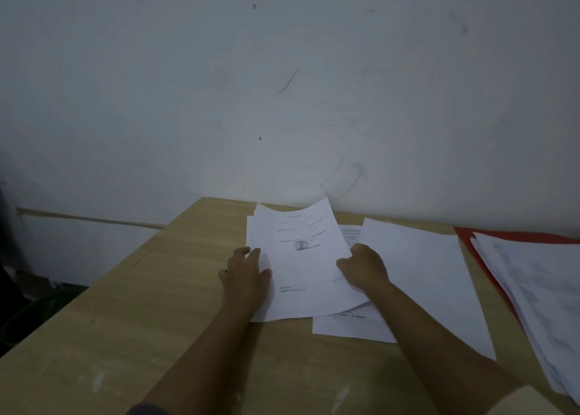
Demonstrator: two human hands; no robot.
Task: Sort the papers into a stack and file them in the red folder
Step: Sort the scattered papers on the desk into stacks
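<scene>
A small stack of white printed papers [301, 264] lies in the middle of the wooden table [131, 314]. My left hand [246, 273] rests flat on the stack's left edge. My right hand [365, 267] grips the top sheet's right edge, which curls up a little. Under and to the right lie another printed sheet [351, 325] and a blank white sheet [420, 279]. The red folder [470, 235] lies open at the far right, with several papers [533, 292] on it.
A scuffed white wall [282, 85] rises right behind the table's far edge. Left of the table the floor is dark, with a green bin [31, 317] down there. The table's left half is bare wood.
</scene>
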